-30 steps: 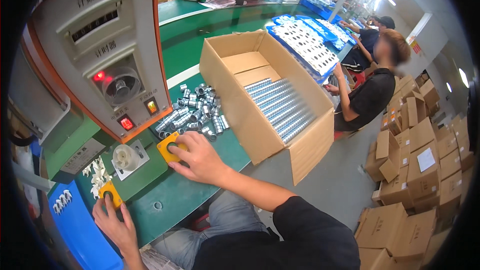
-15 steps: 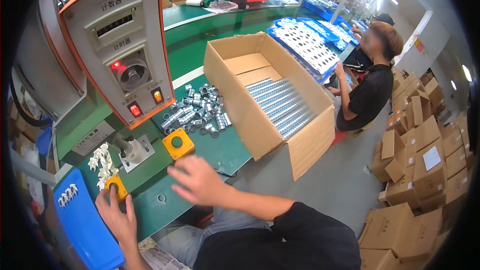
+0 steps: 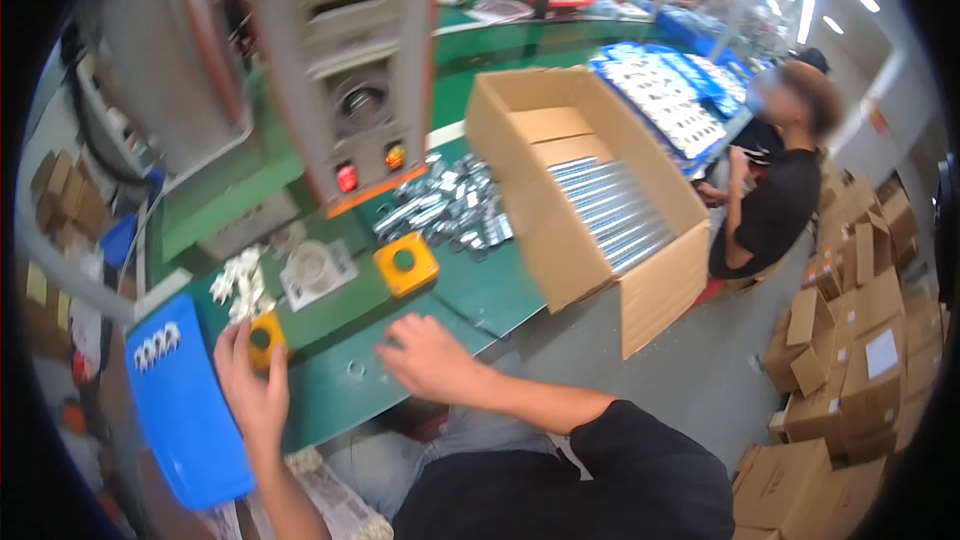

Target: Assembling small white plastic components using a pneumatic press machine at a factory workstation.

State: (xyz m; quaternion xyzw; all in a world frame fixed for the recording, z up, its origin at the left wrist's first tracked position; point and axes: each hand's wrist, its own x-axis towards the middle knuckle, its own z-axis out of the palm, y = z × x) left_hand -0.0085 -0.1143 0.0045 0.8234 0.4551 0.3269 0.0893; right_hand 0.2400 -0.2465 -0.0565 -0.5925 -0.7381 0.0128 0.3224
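My left hand is at the left yellow button box, fingers at its left side and thumb apart; nothing shows in it. My right hand hovers over the bench's near edge, below the right yellow button box. Its fingers are loosely bent and apart, with no object visible between them. A small metal ring lies on the green bench between my hands. Between the two boxes sits the press's pale fixture. White plastic pieces are heaped left of it.
A grey machine panel with lit switches stands over the bench. Metal fittings lie piled beside an open carton holding rows of metal tubes. A blue tray at left carries several small parts. A co-worker sits at right.
The view has swung, shifting the scene rightward. My left fingers have moved off the button's top to the box's left side. My right hand is slightly farther from the right box.
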